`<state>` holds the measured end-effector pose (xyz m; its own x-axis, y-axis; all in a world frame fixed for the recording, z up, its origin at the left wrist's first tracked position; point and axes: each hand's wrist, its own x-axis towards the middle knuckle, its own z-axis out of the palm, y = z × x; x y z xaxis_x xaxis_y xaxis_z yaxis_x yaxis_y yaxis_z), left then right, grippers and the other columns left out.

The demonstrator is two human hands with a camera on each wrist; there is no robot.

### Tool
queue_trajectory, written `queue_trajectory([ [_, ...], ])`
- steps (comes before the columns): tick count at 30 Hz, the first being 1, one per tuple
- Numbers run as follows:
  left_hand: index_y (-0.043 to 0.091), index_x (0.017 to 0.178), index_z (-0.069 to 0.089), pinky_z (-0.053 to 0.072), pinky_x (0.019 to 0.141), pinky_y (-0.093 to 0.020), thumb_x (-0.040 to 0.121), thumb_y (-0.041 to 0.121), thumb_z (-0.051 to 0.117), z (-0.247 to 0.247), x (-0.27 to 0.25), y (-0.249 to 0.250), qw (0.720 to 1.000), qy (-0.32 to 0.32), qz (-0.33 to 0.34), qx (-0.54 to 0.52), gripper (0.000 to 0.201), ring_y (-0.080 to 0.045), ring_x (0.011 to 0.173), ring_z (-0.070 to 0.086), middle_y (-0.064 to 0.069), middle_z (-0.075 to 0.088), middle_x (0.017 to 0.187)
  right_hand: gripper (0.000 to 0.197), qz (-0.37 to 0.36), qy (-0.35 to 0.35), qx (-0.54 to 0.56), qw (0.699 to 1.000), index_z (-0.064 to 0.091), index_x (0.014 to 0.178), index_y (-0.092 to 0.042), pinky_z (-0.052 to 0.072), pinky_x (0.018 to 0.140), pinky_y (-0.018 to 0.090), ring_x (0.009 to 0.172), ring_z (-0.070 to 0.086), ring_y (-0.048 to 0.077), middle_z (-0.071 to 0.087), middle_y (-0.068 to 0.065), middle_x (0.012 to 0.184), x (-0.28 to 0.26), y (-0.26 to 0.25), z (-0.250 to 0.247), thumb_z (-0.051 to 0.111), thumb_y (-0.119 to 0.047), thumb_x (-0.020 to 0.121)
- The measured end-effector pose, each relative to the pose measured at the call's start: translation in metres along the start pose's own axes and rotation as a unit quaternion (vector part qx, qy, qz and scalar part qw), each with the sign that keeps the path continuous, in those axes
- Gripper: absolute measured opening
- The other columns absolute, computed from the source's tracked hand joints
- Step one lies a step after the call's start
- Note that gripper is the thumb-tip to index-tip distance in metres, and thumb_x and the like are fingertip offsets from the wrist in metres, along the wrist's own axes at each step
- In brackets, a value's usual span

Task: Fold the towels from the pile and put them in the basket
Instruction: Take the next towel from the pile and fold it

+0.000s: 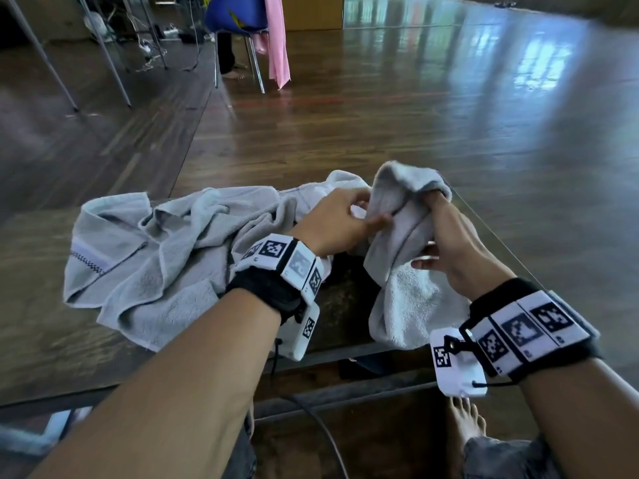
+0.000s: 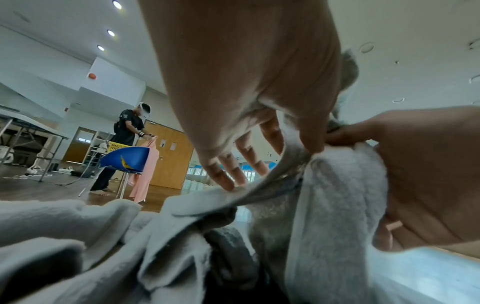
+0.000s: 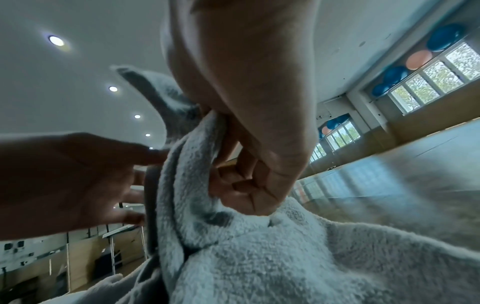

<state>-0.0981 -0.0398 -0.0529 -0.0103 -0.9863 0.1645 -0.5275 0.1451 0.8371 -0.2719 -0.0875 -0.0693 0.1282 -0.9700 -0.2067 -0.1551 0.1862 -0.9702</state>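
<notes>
Fingers of the right hand (image 1: pixel 453 250) are curling round a bunched edge of a pale grey terry towel (image 1: pixel 404 271), the fist clenching the cloth so that a peak of it is standing up above the knuckles. The right wrist view is showing the same fist (image 3: pixel 249 185) buried in the thick looped pile. The left hand (image 1: pixel 340 224) is pinching the towel just beside that grip, thumb and forefinger nipping the hem while the other fingers (image 2: pixel 226 174) are spreading loosely.

The towel is hanging from both hands and trailing down onto the near edge of the dark table (image 1: pixel 339 305). Judging by this, the person is singling one towel out of the pile and hunting for its corners; no fold is made yet. The next move probably calls for sliding the hands apart along the hem until the edge is running taut and straight.

The pile (image 1: pixel 148 257) is lying crumpled to the left, soft and heavily creased, one towel showing a woven striped band. No basket is appearing in any view.
</notes>
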Motion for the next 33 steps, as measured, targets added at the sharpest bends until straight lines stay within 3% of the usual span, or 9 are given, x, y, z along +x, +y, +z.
queue_trajectory([
  [4, 0.015, 0.117, 0.062, 0.062, 0.066, -0.031, 0.089, 0.032, 0.073, 0.007, 0.007, 0.009, 0.996, 0.042, -0.031, -0.072, 0.035, -0.013, 0.078, 0.070, -0.004, 0.068, 0.096, 0.062, 0.026, -0.065, -0.056, 0.996, 0.069, 0.097, -0.031, 0.052, 0.049, 0.027, 0.055, 0.072, 0.012, 0.076, -0.006, 0.070, -0.004, 0.004, 0.001, 0.045, -0.084, 0.078],
  [8, 0.011, 0.092, 0.070, 0.044, 0.058, -0.007, 0.094, 0.024, 0.067, 0.012, 0.011, 0.006, 0.997, 0.074, 0.001, 0.030, 0.014, 0.005, 0.057, 0.055, 0.009, 0.063, 0.073, 0.064, 0.027, -0.112, -0.125, 0.985, 0.068, 0.102, -0.020, 0.051, 0.049, 0.026, 0.052, 0.067, 0.011, 0.074, -0.002, 0.066, -0.006, 0.003, 0.005, 0.044, -0.077, 0.087],
  [11, 0.013, 0.088, 0.064, 0.037, 0.052, -0.008, 0.098, 0.023, 0.059, 0.013, 0.013, 0.004, 0.992, 0.111, -0.006, 0.052, 0.015, 0.004, 0.050, 0.050, 0.010, 0.058, 0.066, 0.057, 0.015, -0.075, -0.202, 0.976, 0.066, 0.106, -0.010, 0.057, 0.055, 0.031, 0.062, 0.072, 0.019, 0.076, 0.007, 0.078, -0.008, 0.003, 0.002, 0.052, -0.062, 0.090],
  [16, 0.014, 0.093, 0.055, 0.030, 0.044, -0.013, 0.102, 0.024, 0.052, 0.008, 0.010, 0.007, 0.993, 0.098, 0.018, 0.065, 0.013, -0.001, 0.037, 0.041, 0.009, 0.048, 0.055, 0.060, -0.159, 0.112, -0.314, 0.929, 0.039, 0.132, -0.016, 0.044, 0.099, 0.045, 0.119, 0.051, 0.031, 0.054, 0.008, 0.127, -0.005, 0.008, -0.010, 0.065, -0.043, 0.085],
  [19, 0.011, 0.096, 0.056, 0.029, 0.042, -0.010, 0.100, 0.026, 0.055, 0.011, 0.003, 0.012, 0.997, 0.017, 0.041, 0.055, 0.016, 0.002, 0.036, 0.043, 0.011, 0.050, 0.046, 0.077, -0.293, 0.066, -0.273, 0.914, 0.030, 0.152, -0.028, 0.030, 0.103, 0.035, 0.124, 0.032, 0.019, 0.039, 0.001, 0.146, -0.008, 0.004, -0.008, 0.068, -0.027, 0.085],
  [22, 0.009, 0.093, 0.058, 0.031, 0.046, -0.010, 0.098, 0.026, 0.059, 0.014, 0.001, 0.015, 0.998, -0.023, 0.056, 0.024, 0.017, 0.000, 0.039, 0.042, 0.012, 0.053, 0.046, 0.062, -0.336, 0.001, -0.325, 0.884, 0.042, 0.145, -0.038, 0.024, 0.107, 0.035, 0.131, 0.021, 0.015, 0.033, -0.002, 0.152, -0.009, 0.010, -0.005, 0.065, -0.025, 0.089],
  [26, 0.009, 0.090, 0.062, 0.030, 0.051, -0.013, 0.090, 0.030, 0.071, 0.007, 0.001, 0.015, 0.996, -0.019, 0.072, 0.052, 0.023, -0.001, 0.044, 0.041, 0.011, 0.048, 0.050, 0.006, -0.328, 0.039, -0.400, 0.855, 0.063, 0.092, -0.031, 0.037, 0.100, 0.043, 0.122, 0.038, 0.023, 0.058, -0.006, 0.119, -0.006, 0.008, -0.013, 0.060, -0.036, 0.091],
  [29, 0.010, 0.081, 0.066, 0.031, 0.054, -0.013, 0.087, 0.029, 0.075, -0.005, 0.003, 0.007, 0.990, 0.025, 0.057, 0.127, 0.022, 0.004, 0.051, 0.048, 0.012, 0.052, 0.057, 0.014, -0.341, 0.106, -0.371, 0.857, 0.058, 0.079, -0.035, 0.042, 0.071, 0.035, 0.080, 0.058, 0.025, 0.057, -0.012, 0.067, -0.003, -0.001, -0.027, 0.058, -0.045, 0.090],
  [33, 0.015, 0.075, 0.070, 0.043, 0.065, -0.028, 0.084, 0.033, 0.075, -0.026, 0.006, -0.007, 0.976, 0.109, 0.007, 0.186, 0.021, -0.014, 0.069, 0.057, 0.002, 0.062, 0.067, 0.018, -0.293, 0.169, -0.322, 0.884, 0.058, 0.072, -0.039, 0.040, 0.067, 0.034, 0.076, 0.056, 0.030, 0.055, -0.007, 0.062, 0.001, -0.006, -0.046, 0.059, -0.040, 0.091],
])
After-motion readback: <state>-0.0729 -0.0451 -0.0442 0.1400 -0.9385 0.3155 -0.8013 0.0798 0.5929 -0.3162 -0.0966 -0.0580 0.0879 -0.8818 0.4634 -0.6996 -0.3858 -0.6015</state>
